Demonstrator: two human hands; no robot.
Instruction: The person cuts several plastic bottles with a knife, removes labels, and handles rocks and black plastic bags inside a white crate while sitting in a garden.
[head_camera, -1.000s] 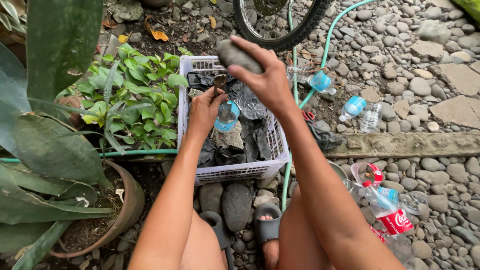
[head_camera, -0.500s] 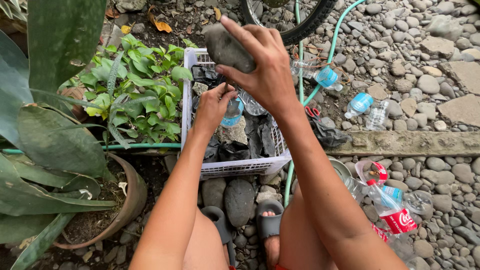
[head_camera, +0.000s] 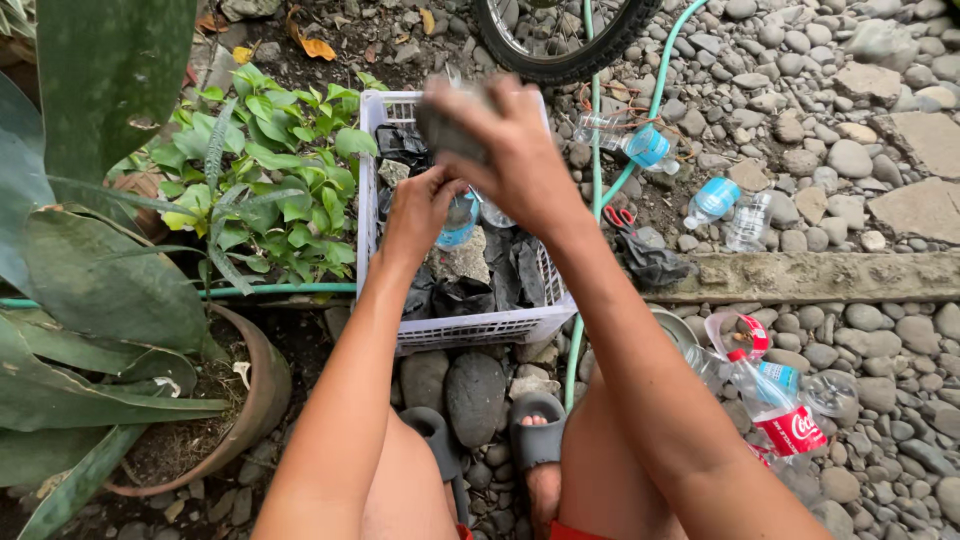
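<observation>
Your right hand (head_camera: 515, 160), clamped on the stone (head_camera: 450, 130), is lower than half a second ago, now just above your left hand (head_camera: 420, 212), which pinches something small over the bottle (head_camera: 458, 222) in the basket (head_camera: 470, 325)'s far half. Strike looks imminent.

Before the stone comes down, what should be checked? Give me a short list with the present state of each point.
1. Right hand grips the grey stone firmly: ok.
2. Left hand steadies something over the white basket: ok.
3. Left fingers clear of the stone's path: cannot tell, picture blurred.
4. What the left hand holds: cannot tell.
5. Basket sits level on the pebbles: ok.
6. Feet in grey sandals stay outside the basket: ok.
</observation>
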